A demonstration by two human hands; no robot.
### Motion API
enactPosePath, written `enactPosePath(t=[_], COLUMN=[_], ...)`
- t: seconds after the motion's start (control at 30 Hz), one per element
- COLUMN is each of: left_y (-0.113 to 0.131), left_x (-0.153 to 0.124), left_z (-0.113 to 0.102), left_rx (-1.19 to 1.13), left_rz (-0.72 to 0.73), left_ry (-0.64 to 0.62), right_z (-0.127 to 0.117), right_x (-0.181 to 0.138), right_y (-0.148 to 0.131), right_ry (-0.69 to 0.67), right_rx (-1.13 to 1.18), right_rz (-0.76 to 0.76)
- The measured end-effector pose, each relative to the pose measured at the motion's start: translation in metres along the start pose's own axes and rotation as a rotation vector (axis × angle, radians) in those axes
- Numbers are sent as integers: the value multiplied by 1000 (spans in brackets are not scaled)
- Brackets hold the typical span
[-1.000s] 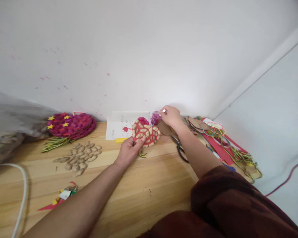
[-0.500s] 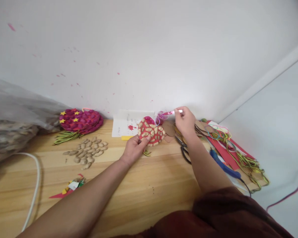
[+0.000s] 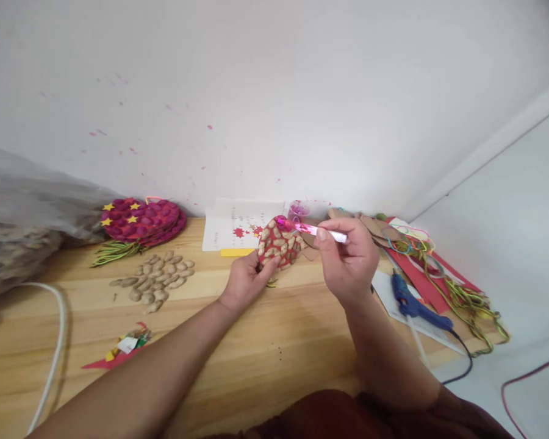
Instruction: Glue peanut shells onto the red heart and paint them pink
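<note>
My left hand (image 3: 249, 277) grips the lower left edge of a red disc covered with peanuts (image 3: 283, 245), thumb over its front. The peanuts near the disc's top are painted magenta; the others are bare shell. In my right hand (image 3: 350, 259) is a white-handled paintbrush (image 3: 315, 230), pinched between thumb and fingers. Its magenta tip is at the painted top of the disc, touching or very close. Just behind stands a small clear cup with magenta paint (image 3: 299, 208). Green cord shows below the disc, partly hidden by my left hand.
Loose peanuts (image 3: 158, 280) and coloured scraps (image 3: 125, 347) lie at left. Finished-looking magenta discs with yellow stars (image 3: 141, 221) lean by the wall near a bag of peanuts (image 3: 16, 259). A blue glue gun (image 3: 416, 305), red paper and green cords (image 3: 466, 299) lie at right. A white cable (image 3: 57, 341) curves at left.
My right hand has brought the paintbrush from the paint cup down and toward me, onto or close to the disc's top. My left hand still holds the disc, now tilted slightly differently.
</note>
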State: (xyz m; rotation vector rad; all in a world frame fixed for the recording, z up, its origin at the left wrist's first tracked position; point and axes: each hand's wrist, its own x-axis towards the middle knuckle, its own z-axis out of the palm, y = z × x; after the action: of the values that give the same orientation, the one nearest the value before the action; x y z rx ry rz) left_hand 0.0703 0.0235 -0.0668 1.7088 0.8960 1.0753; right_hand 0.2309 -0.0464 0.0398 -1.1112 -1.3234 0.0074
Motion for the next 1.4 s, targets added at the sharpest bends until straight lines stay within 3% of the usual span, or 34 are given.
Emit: enactPosePath(t=[0.4,1.4], left_y=[7,17], left_x=[-3,-5], left_z=[-2,-4], left_rx=[85,208], left_rz=[35,75], left_ry=[-27,-10], right_z=[-6,-11], right_x=[-4,-3], right_y=[-4,-6], right_ry=[-80,-77], right_rx=[-225,-317], right_rz=[-237,-293])
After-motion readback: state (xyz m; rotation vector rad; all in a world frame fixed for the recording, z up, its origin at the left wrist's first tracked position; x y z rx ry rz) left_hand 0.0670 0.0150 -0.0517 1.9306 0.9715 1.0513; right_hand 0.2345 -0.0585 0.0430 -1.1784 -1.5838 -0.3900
